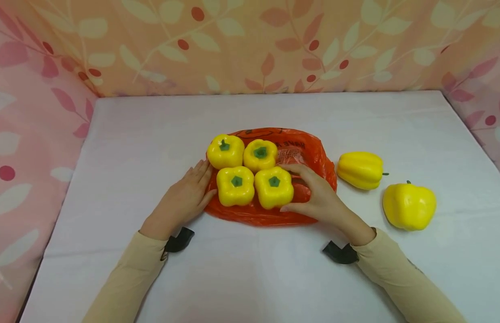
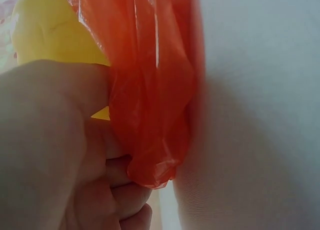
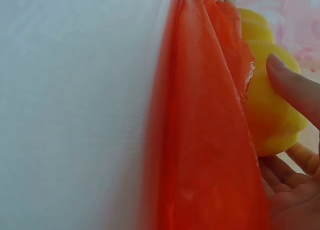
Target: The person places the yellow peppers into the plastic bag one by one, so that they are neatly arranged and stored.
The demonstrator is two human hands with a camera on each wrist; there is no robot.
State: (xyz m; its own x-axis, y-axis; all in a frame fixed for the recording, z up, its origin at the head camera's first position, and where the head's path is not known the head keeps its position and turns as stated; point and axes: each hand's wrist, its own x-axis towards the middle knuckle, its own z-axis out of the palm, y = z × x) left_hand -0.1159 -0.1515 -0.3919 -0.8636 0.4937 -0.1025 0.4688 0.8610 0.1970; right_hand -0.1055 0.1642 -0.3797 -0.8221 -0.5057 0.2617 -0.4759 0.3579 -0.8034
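Note:
Several yellow bell peppers with green stems sit upright, close together, on a spread red plastic bag point(image 1: 310, 150). My right hand point(image 1: 324, 199) holds the front right bell pepper point(image 1: 275, 188), thumb at its near side and fingers at its far side. In the right wrist view the thumb point(image 3: 295, 85) lies against this pepper. My left hand point(image 1: 187, 193) rests flat along the bag's left edge, fingers straight, thumb close to the front left bell pepper point(image 1: 235, 187). Behind stand a back left bell pepper point(image 1: 225, 154) and another bell pepper point(image 1: 260, 157). In the left wrist view, bag folds point(image 2: 150, 90) hide some fingertips.
To the right of the bag, a bell pepper point(image 1: 359, 170) lies on its side on the white tablecloth point(image 1: 153, 125). Nearer the front right is one more bell pepper point(image 1: 409, 207). A patterned curtain point(image 1: 250, 49) borders the table's back and sides.

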